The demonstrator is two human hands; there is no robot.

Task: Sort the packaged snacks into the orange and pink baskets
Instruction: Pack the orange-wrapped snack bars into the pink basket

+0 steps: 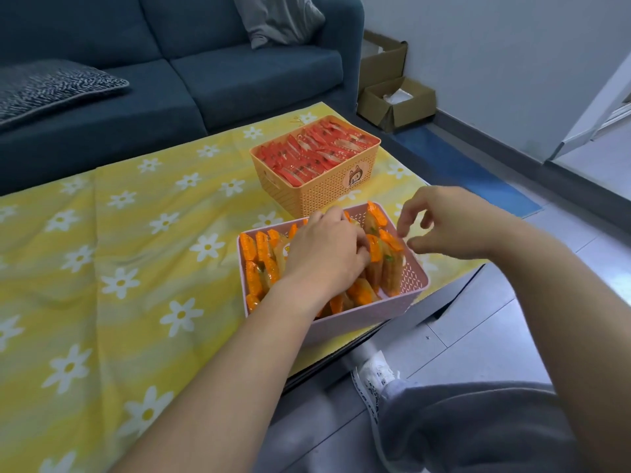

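The pink basket (368, 315) sits at the table's near right corner, packed with orange-edged snack packets (259, 254) standing on edge. My left hand (324, 250) reaches down into its middle, fingers curled around the orange-edged packets there. My right hand (447, 223) hovers just over the basket's right rim with fingers apart, thumb and forefinger near a packet's top but holding nothing. Behind it stands the orange basket (327, 189) filled with red snack packets (314, 151).
A yellow cloth with white flowers (119, 268) covers the low table. A blue sofa (170, 80) with cushions runs along the far side. Cardboard boxes (396, 100) stand by the wall at right. My knee and white shoe (375, 373) are below the table's edge.
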